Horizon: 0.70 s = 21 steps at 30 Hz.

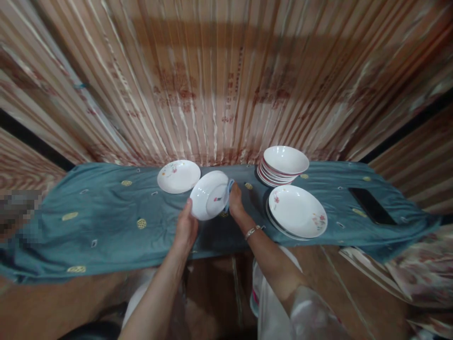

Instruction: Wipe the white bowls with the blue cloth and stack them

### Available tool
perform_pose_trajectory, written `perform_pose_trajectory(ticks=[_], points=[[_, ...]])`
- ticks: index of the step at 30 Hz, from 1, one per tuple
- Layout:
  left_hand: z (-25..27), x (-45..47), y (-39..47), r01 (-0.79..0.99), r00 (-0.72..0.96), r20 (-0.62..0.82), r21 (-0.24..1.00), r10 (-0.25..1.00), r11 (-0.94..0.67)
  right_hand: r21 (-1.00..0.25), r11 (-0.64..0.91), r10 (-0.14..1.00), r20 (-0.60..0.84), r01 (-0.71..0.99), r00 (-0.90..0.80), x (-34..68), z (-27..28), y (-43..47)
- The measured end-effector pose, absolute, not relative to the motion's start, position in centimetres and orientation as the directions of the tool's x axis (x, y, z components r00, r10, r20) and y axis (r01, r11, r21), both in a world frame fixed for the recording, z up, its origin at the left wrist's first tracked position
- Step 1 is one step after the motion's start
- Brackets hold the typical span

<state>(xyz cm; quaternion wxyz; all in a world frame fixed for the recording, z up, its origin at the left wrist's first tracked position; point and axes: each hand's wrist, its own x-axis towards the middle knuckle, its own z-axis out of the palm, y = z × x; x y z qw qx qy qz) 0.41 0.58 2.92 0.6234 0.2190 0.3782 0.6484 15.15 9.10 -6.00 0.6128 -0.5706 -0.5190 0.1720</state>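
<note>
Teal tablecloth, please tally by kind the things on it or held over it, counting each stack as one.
Bowl stack: 1
Plate stack: 1
Single floral plate: 1
Held white dish: 1
Blue cloth: 1
Black smartphone: 1
Total: 6, with each stack counted once
</note>
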Motion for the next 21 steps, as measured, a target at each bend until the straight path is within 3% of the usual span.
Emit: perform_pose_trajectory(ticks=[4,10,21], points=[[2.2,0.9,0.1,-0.624,-0.044,-0.159,0.776,0.986,0.097,-0.914,0.258,0.785,0.387,0.312,0.485,16.4,-4.0,9.0],[2.2,0.9,-0.7,-0.571,0.015,-0.162,0.809,0.987,0.142,-0.910,0.282,0.780,0.402,0.305,0.480,18.2,-1.0,8.3],[3.6,-0.2,-0.2,-0.478,-0.082,-0.156,0.873,0.984,0.098,-0.850,0.313,0.792,0.480,0.423,0.378,18.0,1.1,6.9]])
